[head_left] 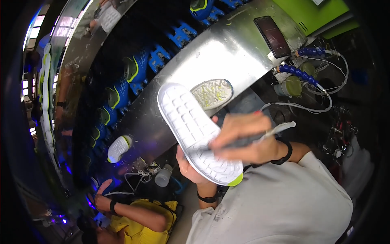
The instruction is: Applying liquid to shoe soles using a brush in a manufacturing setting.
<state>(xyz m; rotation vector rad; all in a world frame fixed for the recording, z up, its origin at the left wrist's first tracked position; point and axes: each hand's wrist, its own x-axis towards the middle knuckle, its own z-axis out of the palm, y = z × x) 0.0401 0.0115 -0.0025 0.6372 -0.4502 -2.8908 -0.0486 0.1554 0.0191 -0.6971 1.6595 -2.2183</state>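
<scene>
You appear to be partway through working over the tread of a white shoe sole (183,118) with a slim tool (285,127), perhaps a brush; motion blur at its working end hides whether it touches the surface. As I judge it, the next move calls for a steady left grip and an even pass of the tool along the sole's edge and grooves.

Your right hand (248,138) is closed around the tool, its pale handle jutting out to the right past your fingers. Your left hand (188,167) grasps the sole from underneath, thumb by the near-left edge; most of those fingers are hidden behind it.

The sole lies tilted, tread up, between your two hands: its broad end reaches up and left beyond your right fingertips, and its lime tip points down, below them. Just past the fingers, beside the sole, an oval dish (232,87) sits on the metal bench (142,112). Another sole (119,149) rests well left of your left fingers.
</scene>
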